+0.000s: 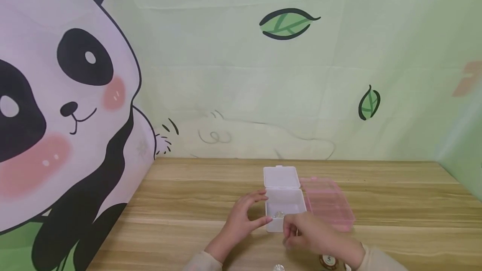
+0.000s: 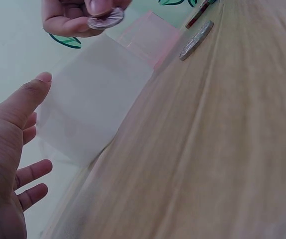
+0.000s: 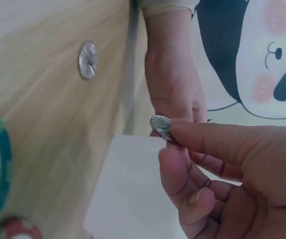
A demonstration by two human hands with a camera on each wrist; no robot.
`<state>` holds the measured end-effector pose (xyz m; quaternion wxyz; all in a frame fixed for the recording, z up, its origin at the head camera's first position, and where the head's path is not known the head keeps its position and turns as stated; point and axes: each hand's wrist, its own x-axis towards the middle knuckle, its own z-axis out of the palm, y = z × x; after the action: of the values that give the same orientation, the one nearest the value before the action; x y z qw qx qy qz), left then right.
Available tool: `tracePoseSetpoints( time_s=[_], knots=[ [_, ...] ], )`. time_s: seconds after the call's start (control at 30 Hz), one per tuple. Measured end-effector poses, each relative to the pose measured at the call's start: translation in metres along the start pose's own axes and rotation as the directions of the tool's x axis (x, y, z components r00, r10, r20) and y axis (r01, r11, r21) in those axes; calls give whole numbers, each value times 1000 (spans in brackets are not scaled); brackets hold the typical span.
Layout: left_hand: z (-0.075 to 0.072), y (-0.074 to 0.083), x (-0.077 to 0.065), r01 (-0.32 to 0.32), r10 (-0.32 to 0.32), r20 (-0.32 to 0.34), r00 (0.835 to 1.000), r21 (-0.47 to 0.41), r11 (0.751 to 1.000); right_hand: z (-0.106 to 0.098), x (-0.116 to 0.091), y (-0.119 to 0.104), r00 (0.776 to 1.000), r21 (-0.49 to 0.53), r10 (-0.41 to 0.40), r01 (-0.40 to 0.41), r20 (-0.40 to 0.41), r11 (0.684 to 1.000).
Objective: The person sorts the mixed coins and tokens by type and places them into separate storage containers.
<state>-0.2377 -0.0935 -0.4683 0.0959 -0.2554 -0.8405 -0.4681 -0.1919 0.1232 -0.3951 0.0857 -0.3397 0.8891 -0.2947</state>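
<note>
A white plastic box (image 1: 275,225) stands on the table with its lid (image 1: 281,177) folded back, and a shiny silver coin (image 1: 279,214) shows inside it. My right hand (image 1: 308,231) is by the box's front right corner. Between thumb and fingers it pinches another silver coin (image 3: 161,128), seen close in the right wrist view. My left hand (image 1: 241,218) is at the box's left side, thumb and fingers spread apart and holding nothing. One more silver coin (image 1: 279,267) lies on the table in front of the box.
Touching the white box's right side is a translucent pink box (image 1: 331,208). A brown-edged chip (image 1: 329,261) lies under my right forearm. In the right wrist view, a teal-edged chip (image 3: 3,154) and a red-edged chip (image 3: 18,229) show. A panda-print cloth (image 1: 226,53) hangs behind the table.
</note>
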Motion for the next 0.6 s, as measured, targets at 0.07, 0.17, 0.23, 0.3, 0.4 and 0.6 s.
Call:
tracePoseSetpoints(
  time_s=[0.07, 0.17, 0.23, 0.3, 0.4, 0.6],
  knots=[
    [0, 0, 0, 3, -3, 0, 1000, -1, 1000, -5, 0, -1, 1000, -4, 4, -4, 1, 1000],
    [1, 0, 0, 8, -8, 2, 1000, -4, 1000, -10, 2, -1, 1000, 14, 3, -3, 6, 1000],
    [1, 0, 0, 10, -10, 4, 1000, -5, 1000, -13, 4, 1, 1000, 31, -5, 5, 8, 1000],
    [1, 0, 0, 9, -9, 3, 1000, -11, 1000, -17, 6, 2, 1000, 50, -11, 10, 10, 999],
    [2, 0, -1, 3, -3, 2, 1000, -13, 1000, -22, 9, 4, 1000, 64, -9, 9, 3, 998],
    [1, 0, 0, -7, 7, -4, 1000, -8, 1000, -35, 12, 5, 1000, 4, 15, -15, -23, 1000]
  ],
)
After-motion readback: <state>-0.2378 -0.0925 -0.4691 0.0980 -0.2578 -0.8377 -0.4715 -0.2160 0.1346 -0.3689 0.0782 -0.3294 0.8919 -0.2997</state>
